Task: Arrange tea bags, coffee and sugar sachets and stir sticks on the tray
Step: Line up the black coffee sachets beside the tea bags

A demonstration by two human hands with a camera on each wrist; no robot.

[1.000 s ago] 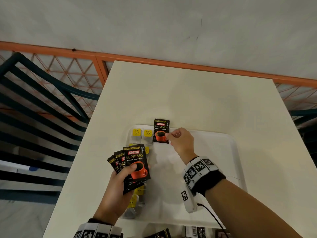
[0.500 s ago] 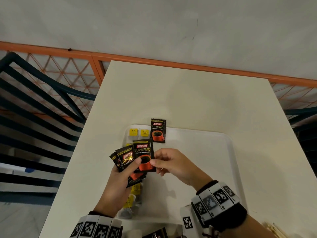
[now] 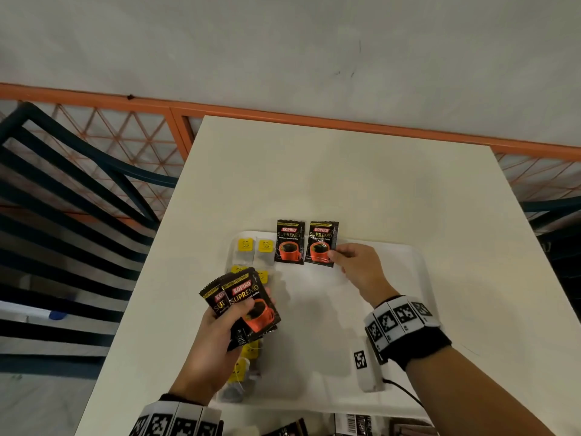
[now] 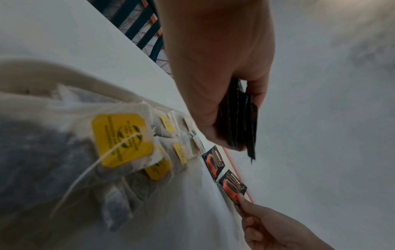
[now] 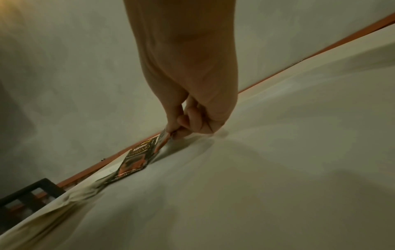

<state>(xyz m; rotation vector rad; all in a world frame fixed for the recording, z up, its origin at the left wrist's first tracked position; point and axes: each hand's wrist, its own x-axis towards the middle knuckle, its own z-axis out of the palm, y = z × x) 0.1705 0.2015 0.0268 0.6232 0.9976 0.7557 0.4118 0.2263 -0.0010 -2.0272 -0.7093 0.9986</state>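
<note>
On the white tray (image 3: 405, 272), along its far edge, 2 black coffee sachets lie side by side. The first coffee sachet (image 3: 290, 241) lies flat and free of any hand. The second coffee sachet (image 3: 322, 243) sits just right of the first, and the right hand (image 3: 361, 269) pinches its lower right corner between thumb and forefinger; the other fingers are curled under the palm. The right wrist view shows this sachet (image 5: 138, 160) tilted, with the pinched corner raised off the tray surface.

Left of the first sachet, 2 tea bags (image 3: 255, 248) with yellow tags lie in a row on the tray. More tea bags lie along the left side of the tray; the left hand and its load cover most of them in the head view. The left wrist view shows them (image 4: 119, 140) overlapping, blurred at close range, so no count is possible.

Above the left side of the tray, the left hand (image 3: 220, 335) grips a fan of coffee sachets (image 3: 248, 303), thumb across the front one. At least 2 faces show; the sachets behind are hidden, so the total cannot be told.

At the near edge of the tray, dark packets (image 3: 355, 424) on the table (image 3: 345, 177) are cut off by the frame and cannot be identified.
</note>
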